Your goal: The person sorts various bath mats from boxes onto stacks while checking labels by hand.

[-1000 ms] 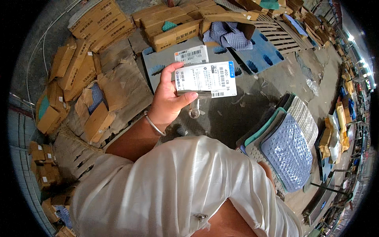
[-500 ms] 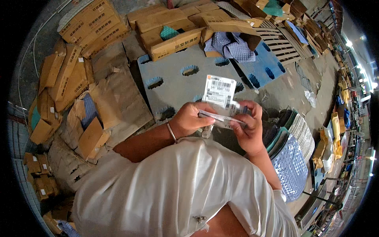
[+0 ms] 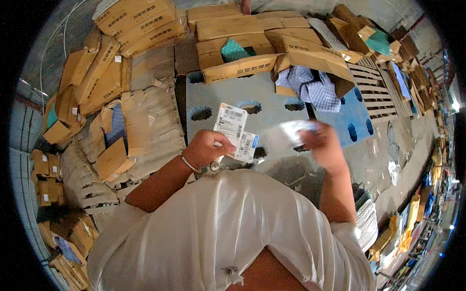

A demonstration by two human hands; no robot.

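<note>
My left hand pinches two white printed labels with barcodes between thumb and fingers. One label stands up and away from me. The other, with a blue patch at its edge, sticks out to the right. Smeared by motion, my right hand is closed on a white sheet at its left side; the print on it is too blurred to tell. Both hands are apart, in front of my body and above the near edge of a blue-grey plastic pallet.
Open cardboard boxes stand on the pallet, one with quilted blue-grey mats hanging out. More cartons are stacked at the far left, with flattened cardboard below. A slatted pallet lies to the right. Yellow packages line the right.
My hands have moved apart: the left went left with two labels, the right went right with a white sheet. The view has shifted, so the boxes appear farther right.
</note>
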